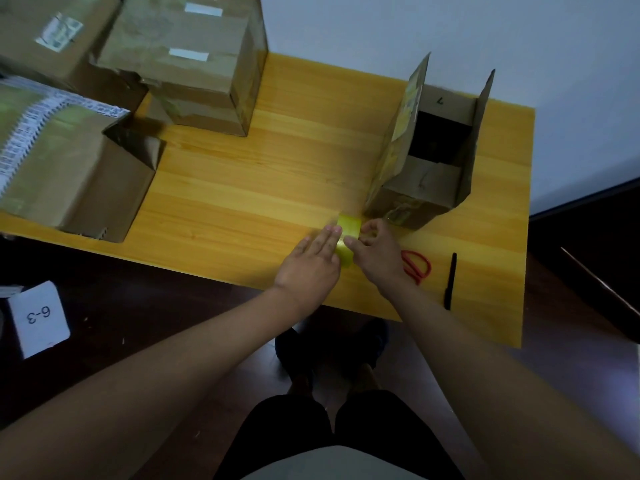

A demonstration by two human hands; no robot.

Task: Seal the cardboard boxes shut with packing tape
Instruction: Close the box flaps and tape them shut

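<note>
The yellow roll of packing tape (pixel 347 237) stands on the wooden counter (pixel 242 188) between both hands. The right hand (pixel 375 252) pinches it; the left hand (pixel 310 263) lies flat-fingered against it. Just behind, the open brown cardboard box (pixel 429 161) has raised flaps and a dark interior.

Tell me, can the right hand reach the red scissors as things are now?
Probably yes: the scissors lie uncovered on the table beside the right hand, though it holds the tape roll.
</note>
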